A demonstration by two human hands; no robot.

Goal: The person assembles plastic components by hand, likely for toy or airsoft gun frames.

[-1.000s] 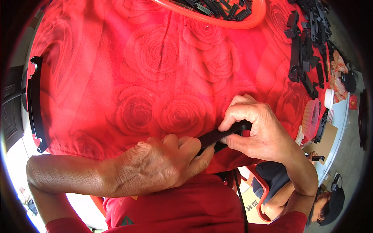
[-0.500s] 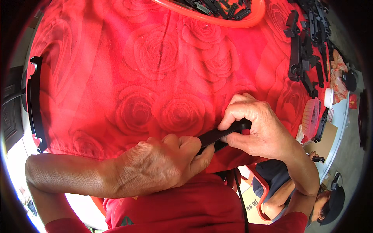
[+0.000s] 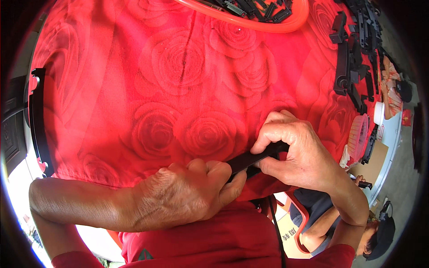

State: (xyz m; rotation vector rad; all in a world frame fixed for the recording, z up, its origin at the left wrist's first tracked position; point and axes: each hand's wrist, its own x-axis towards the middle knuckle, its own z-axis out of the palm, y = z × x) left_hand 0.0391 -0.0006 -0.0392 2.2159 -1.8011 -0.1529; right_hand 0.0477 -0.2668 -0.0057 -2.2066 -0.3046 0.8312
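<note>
Both my hands grip one long black plastic part [image 3: 245, 161] close to the table's near edge. My left hand [image 3: 185, 194] is closed round its left end, and the fingers hide that end. Thumb and bent fingers of my right hand [image 3: 297, 149] pinch the part toward its right end, which shows dark beneath the palm. Between the hands the strip lies slanted, its right end farther from me. Another long black part [image 3: 39, 123], notched at its ends, lies at the table's left edge.
A rose-patterned red cloth [image 3: 178, 67] covers the table. An orange-red basin [image 3: 250, 23] with small black parts stands at the far side. Black parts [image 3: 353, 58] pile at the far right, near a pink plastic basket [image 3: 357, 138] and white round container [image 3: 379, 113]. Other people sit at right.
My hands and the black part keep nearly the same pose. The whole view has shifted very slightly; nothing has been let go or picked up.
</note>
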